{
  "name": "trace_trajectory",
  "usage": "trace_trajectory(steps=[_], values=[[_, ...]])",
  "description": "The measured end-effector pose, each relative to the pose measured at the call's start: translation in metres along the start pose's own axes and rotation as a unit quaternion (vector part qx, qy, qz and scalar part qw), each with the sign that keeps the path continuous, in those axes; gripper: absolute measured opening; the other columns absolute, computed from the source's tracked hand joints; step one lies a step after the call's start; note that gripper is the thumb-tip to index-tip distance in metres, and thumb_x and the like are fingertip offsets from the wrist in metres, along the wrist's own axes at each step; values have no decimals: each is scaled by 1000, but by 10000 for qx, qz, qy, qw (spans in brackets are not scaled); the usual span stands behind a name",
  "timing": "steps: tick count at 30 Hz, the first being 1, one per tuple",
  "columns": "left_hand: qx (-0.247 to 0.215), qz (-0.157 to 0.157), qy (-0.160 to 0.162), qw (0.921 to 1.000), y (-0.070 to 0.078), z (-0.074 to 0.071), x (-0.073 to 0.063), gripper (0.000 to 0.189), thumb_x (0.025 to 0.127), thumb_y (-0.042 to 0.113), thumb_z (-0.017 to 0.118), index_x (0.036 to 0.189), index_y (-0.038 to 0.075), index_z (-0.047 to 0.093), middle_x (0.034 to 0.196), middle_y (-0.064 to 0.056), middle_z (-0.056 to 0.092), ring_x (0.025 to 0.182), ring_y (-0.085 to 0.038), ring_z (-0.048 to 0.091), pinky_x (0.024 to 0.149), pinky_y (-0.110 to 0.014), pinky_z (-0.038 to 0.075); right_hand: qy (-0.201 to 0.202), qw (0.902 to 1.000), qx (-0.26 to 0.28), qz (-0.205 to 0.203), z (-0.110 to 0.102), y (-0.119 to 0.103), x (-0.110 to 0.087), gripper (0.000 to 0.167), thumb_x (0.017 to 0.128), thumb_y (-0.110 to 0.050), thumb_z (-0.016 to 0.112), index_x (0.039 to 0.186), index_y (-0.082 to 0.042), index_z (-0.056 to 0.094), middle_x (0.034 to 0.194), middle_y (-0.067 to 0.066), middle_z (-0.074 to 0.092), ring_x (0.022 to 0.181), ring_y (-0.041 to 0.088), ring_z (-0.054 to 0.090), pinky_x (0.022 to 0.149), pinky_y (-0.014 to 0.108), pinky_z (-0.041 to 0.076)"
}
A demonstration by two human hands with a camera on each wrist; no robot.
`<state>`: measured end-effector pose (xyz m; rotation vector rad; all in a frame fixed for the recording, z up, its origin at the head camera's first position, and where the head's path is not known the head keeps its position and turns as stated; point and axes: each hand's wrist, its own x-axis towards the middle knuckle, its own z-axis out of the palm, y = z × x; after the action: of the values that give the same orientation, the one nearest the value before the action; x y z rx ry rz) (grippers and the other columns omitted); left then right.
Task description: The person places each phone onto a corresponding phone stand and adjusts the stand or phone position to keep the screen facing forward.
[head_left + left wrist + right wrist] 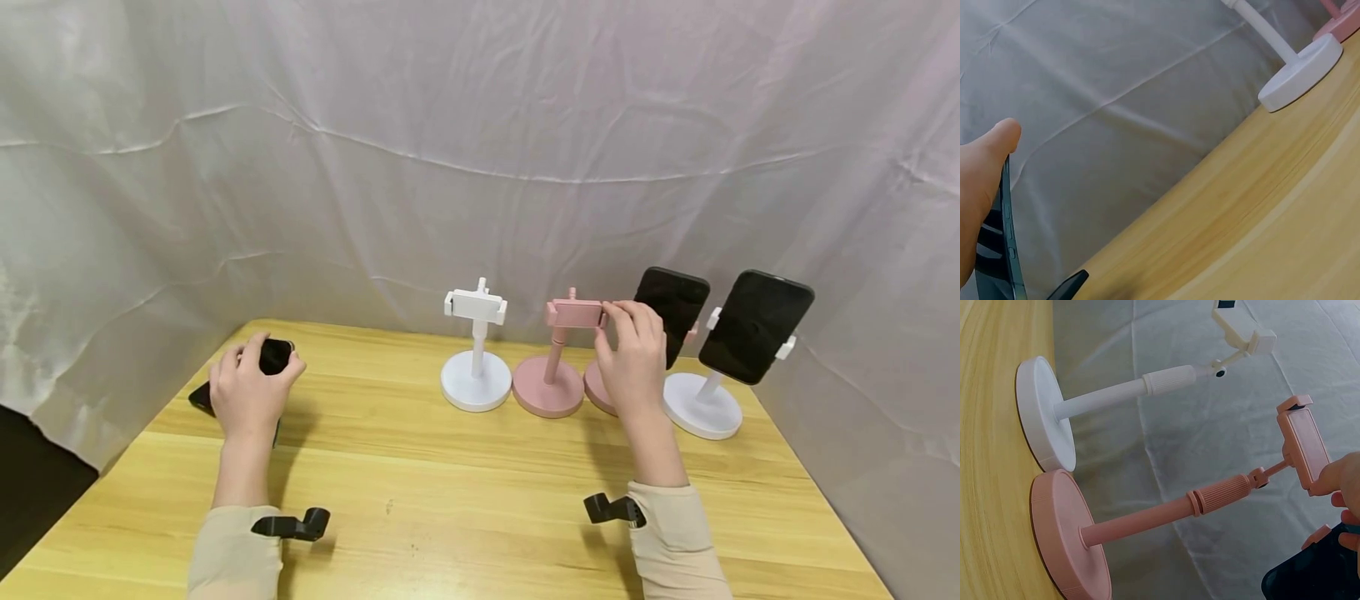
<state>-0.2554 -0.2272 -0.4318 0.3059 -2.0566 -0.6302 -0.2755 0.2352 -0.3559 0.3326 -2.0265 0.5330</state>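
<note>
My left hand (247, 387) grips a dark smartphone (276, 356) by its sides above the left of the table; the thumb lies along one edge of this phone (1011, 231) in the left wrist view. Another dark phone (201, 398) lies beneath that hand, partly covered by it. With thumb and fingers, my right hand (636, 358) pinches the right end of the clamp (577, 313) on a pink phone stand (550, 387). The clamp holds no phone. In the right wrist view the thumb touches the end of the pink clamp (1307, 447).
A white phone stand (476, 382) with no phone stands left of the pink one. To the right, a second pink stand (597, 387), partly behind my hand, and a white stand (702, 406) each bear a black phone. A grey curtain (420, 208) hangs behind the table.
</note>
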Motion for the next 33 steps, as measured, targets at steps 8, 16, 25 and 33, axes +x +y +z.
trace_trajectory(steps=[8,16,25,33], values=[[-99,373,477,9981,7,0,2,45,76,36,64,113,9,68,108,-26,61,101,-49,53,80,-62,46,33,10000,-5,-11,1,0,-1,31,83,2,69,114,4,66,113,21,62,116,39,52,105,56,39],[-185,849,1026,9909,18,1,7,44,74,36,63,108,10,70,104,-25,63,90,-49,50,73,-56,41,125,9999,36,-85,2,1,0,30,83,3,70,112,5,67,112,22,63,114,39,53,103,56,40],[-273,1071,1262,9858,30,-1,9,44,74,39,63,108,12,71,105,-24,64,86,-49,48,74,-55,40,165,9998,73,-119,2,1,1,29,82,4,69,111,5,67,111,22,63,114,39,53,101,55,42],[-351,1208,1215,9846,43,-4,9,42,75,38,63,107,11,70,104,-23,62,87,-48,48,81,-55,40,116,9999,69,-83,2,1,0,30,83,4,69,113,4,67,112,21,63,115,39,53,103,55,41]])
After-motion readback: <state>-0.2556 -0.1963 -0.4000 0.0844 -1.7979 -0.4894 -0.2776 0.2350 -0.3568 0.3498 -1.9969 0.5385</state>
